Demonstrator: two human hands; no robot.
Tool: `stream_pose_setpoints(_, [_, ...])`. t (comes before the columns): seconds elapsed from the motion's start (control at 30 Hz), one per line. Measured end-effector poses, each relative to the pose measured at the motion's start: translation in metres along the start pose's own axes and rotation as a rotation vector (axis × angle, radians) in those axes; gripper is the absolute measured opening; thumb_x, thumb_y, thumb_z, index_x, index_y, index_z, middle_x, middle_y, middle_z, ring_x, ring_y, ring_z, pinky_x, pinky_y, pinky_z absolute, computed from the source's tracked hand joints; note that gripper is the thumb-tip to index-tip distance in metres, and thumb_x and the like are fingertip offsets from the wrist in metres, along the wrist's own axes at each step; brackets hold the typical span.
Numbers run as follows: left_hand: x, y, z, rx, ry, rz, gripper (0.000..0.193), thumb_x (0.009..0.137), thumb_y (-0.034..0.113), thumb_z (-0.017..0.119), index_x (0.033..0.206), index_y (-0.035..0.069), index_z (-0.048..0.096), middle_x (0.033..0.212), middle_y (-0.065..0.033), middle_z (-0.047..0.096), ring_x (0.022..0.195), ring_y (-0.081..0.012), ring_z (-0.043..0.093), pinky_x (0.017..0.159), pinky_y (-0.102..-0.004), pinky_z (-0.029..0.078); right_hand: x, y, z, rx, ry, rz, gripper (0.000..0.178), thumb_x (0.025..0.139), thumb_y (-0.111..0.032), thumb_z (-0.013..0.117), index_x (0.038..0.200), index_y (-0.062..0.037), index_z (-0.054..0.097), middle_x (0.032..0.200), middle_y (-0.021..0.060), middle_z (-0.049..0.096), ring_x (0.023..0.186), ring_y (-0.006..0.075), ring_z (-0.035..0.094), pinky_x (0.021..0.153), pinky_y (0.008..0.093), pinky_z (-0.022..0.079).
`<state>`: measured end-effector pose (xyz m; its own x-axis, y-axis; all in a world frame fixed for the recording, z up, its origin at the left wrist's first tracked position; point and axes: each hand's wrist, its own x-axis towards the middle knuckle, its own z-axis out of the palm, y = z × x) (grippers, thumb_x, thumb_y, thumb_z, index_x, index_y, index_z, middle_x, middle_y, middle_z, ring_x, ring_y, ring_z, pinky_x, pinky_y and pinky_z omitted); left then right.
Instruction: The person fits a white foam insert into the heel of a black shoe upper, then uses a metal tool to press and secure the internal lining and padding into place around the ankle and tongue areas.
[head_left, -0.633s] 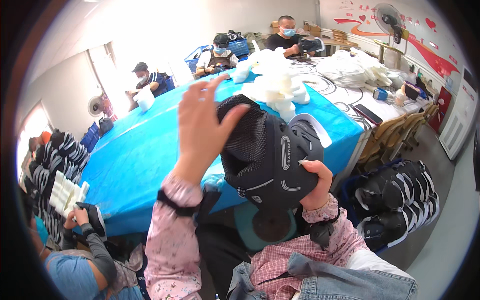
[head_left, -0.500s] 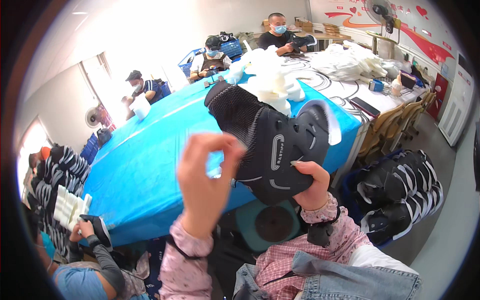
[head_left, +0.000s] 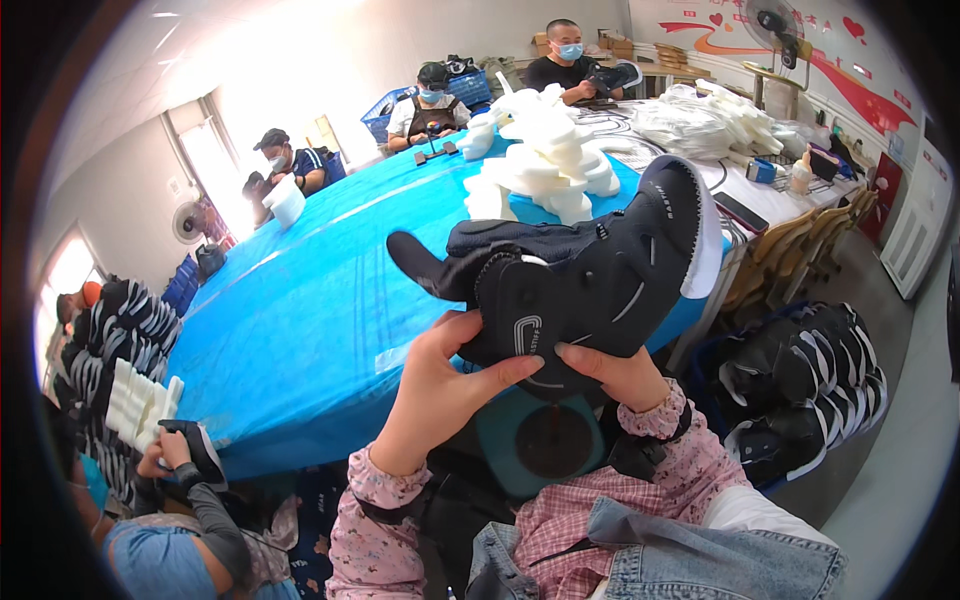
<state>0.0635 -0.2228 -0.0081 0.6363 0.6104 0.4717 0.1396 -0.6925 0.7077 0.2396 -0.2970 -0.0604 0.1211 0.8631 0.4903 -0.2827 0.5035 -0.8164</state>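
Observation:
Both hands hold up a black shoe upper (head_left: 590,290) above the near edge of the blue-covered table (head_left: 300,320). Its toe, edged in white, points up and to the right; a dark tongue sticks out at the left. My left hand (head_left: 445,385) grips the lower left side with the thumb pressed on the outer face. Close beside it, my right hand (head_left: 620,380) clasps the bottom edge, its thumb also on that face. The fingers of both hands are partly hidden behind the shoe upper.
White foam shoe inserts (head_left: 545,150) are heaped on the table beyond the shoe. A blue crate of black shoes (head_left: 800,390) stands on the floor at right. A teal stool (head_left: 490,450) is below. Co-workers sit along the far side; another person's hands (head_left: 165,455) work at lower left.
My left hand has come down from beside the shoe upper and taken hold of it. The shoe upper has turned, its toe rising to the upper right.

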Motion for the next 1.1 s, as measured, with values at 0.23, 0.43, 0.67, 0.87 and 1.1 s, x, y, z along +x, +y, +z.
stream_pose_setpoints(0.23, [-0.003,-0.013,0.008,-0.214,0.082,0.081,0.038,0.062,0.012,0.077,0.092,-0.003,0.059,0.086,-0.0074,0.057,0.082,-0.0163,0.056,0.073,-0.0273,0.043,-0.002,0.001,-0.008,0.303,-0.051,0.121,0.036,0.076,0.001,0.06,0.111,-0.0007,0.053,0.107,0.008,0.057,0.098,0.0174,0.054,0.085,0.0291,0.044])
stream_pose_setpoints(0.43, [-0.009,0.004,0.025,-0.102,0.355,0.11,0.038,0.064,0.009,0.075,0.094,-0.002,0.057,0.086,-0.008,0.057,0.079,-0.0172,0.058,0.07,-0.0284,0.046,-0.006,0.011,-0.013,0.773,0.032,0.17,0.043,0.07,-0.003,0.044,0.111,0.0078,0.049,0.107,0.0179,0.056,0.097,0.0271,0.056,0.091,0.0354,0.043])
stream_pose_setpoints(0.67, [-0.019,0.012,0.037,-0.093,0.374,0.117,0.036,0.062,0.006,0.075,0.093,-0.001,0.058,0.087,-0.0093,0.058,0.075,-0.0173,0.058,0.068,-0.0263,0.046,-0.013,0.001,-0.009,0.626,0.143,0.011,0.061,0.058,-0.009,0.042,0.117,0.0096,0.042,0.111,0.0215,0.053,0.101,0.0307,0.054,0.089,0.0382,0.044])
stream_pose_setpoints(0.87, [-0.019,0.02,0.032,-0.041,0.222,0.227,0.039,0.066,0.005,0.071,0.101,-0.003,0.055,0.092,-0.0118,0.059,0.078,-0.0188,0.058,0.07,-0.0274,0.046,-0.017,0.003,-0.022,0.666,0.109,-0.133,0.066,0.054,-0.007,0.044,0.118,0.0098,0.041,0.113,0.0224,0.052,0.103,0.0327,0.053,0.092,0.0404,0.043])
stream_pose_setpoints(1.1, [-0.002,0.008,0.005,0.023,-0.179,0.144,0.023,0.082,0.001,0.046,0.104,-0.002,0.053,0.092,-0.0224,0.056,0.087,-0.0395,0.053,0.075,-0.0393,0.043,-0.025,0.015,-0.029,0.868,0.011,0.037,0.066,0.056,-0.005,0.043,0.121,0.0087,0.038,0.115,0.0234,0.05,0.104,0.0344,0.053,0.091,0.0436,0.043])
